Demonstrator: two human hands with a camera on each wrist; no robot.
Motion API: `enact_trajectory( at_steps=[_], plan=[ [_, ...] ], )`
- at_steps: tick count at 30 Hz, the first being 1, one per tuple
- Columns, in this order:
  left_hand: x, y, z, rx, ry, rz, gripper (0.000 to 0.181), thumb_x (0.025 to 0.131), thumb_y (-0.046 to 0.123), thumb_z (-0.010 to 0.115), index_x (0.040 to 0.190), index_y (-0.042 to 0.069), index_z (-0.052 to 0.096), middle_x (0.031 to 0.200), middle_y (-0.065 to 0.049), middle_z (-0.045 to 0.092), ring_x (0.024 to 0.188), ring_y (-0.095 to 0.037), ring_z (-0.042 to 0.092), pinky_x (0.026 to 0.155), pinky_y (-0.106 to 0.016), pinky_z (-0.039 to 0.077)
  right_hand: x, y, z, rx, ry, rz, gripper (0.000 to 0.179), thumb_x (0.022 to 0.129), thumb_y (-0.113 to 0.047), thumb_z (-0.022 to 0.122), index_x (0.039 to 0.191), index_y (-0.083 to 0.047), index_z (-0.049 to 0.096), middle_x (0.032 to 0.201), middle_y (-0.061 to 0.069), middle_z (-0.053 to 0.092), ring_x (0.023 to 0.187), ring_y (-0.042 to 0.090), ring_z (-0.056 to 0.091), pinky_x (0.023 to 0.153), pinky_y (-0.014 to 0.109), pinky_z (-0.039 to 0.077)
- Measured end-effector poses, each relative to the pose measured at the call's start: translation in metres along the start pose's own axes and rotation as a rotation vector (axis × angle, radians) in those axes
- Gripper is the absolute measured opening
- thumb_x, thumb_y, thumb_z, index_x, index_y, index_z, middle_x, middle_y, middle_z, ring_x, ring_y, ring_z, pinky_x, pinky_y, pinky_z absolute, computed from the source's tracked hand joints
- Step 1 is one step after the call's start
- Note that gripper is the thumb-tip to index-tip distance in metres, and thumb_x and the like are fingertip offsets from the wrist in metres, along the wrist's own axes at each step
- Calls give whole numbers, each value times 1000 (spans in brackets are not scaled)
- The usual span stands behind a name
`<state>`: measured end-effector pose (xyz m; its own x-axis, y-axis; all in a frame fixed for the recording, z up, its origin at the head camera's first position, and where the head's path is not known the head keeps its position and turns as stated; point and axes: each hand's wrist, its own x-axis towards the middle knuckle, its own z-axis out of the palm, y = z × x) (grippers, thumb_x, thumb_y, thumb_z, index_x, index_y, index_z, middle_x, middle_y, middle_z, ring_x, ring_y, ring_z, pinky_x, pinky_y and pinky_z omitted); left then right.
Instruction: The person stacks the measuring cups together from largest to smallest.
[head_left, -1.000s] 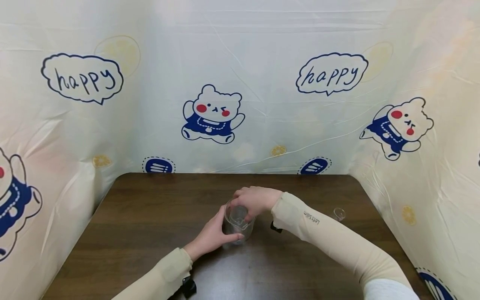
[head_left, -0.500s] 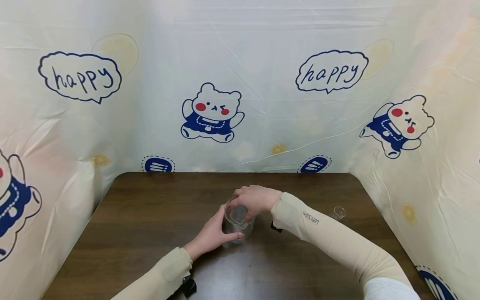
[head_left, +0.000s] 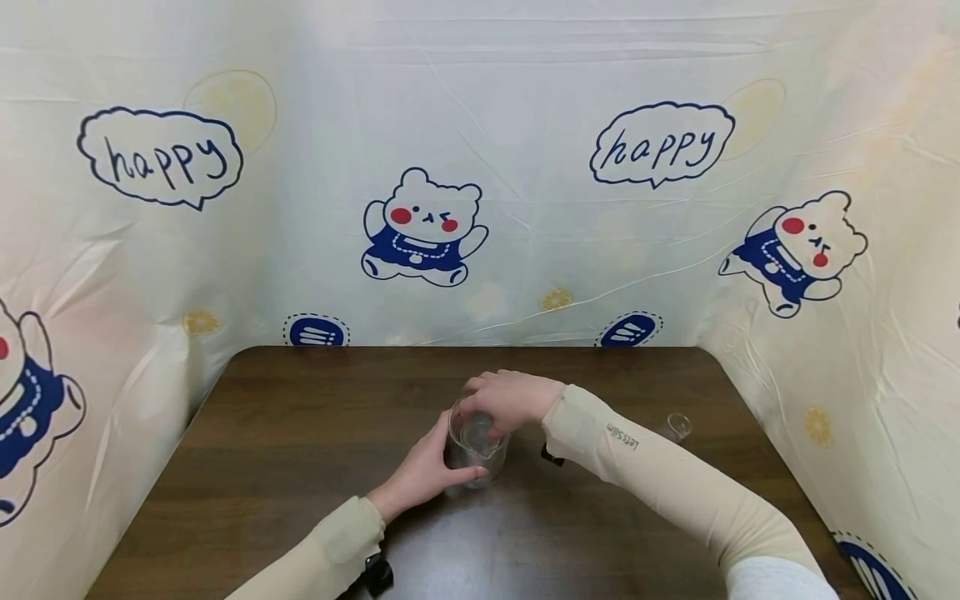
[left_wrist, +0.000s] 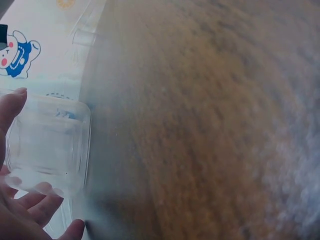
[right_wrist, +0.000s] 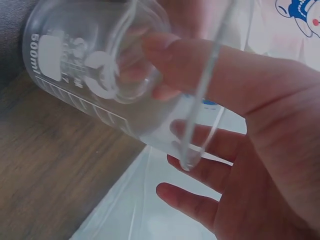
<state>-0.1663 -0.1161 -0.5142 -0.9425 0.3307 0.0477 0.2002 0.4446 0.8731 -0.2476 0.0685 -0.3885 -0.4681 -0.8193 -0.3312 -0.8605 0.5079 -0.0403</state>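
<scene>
A large beaker stands near the middle of a dark wooden desk, a smaller glass inside it.
A person's left hand grips the beaker's outside, thumb and fingers curved round it; the right hand reaches over the rim, fingers pinching the inner glass. A tiny glass sits beyond the right sleeve.

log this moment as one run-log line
left hand: holds beaker | right hand: grips inner cup inside it | small glass: on table, right side
</scene>
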Motion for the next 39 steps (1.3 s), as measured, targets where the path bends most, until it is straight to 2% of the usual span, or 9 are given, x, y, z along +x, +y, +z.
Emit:
enact_trajectory(
  at_steps=[9,17,24,39],
  plan=[
    [0,-1,2,-1,3,-7,97,83,39,89,159,21,31,152,-7,51,135,-28,53,109,-54,42,-12,4,-13,51,30,-5,36,93,-29,81,127,-30,73,147,4,58,134,25,55,110,43,46],
    [2,-2,2,17,15,9,96,81,40,91,157,20,34,148,-3,53,134,-25,53,109,-53,42,-27,9,-19,99,82,-21,25,95,-28,78,120,-22,75,143,8,60,129,28,60,108,44,49],
    [3,-4,3,22,28,17,95,80,42,91,155,18,37,148,-5,54,133,-25,54,108,-53,43,-44,16,-18,127,115,8,27,97,-25,77,122,-16,74,140,10,62,124,29,62,106,45,50],
    [2,-4,3,41,41,14,94,78,44,92,152,18,41,142,-3,58,128,-23,57,106,-49,44,-79,30,-7,136,161,49,28,99,-27,73,124,-15,73,136,10,64,123,29,62,106,46,50]
  ],
)
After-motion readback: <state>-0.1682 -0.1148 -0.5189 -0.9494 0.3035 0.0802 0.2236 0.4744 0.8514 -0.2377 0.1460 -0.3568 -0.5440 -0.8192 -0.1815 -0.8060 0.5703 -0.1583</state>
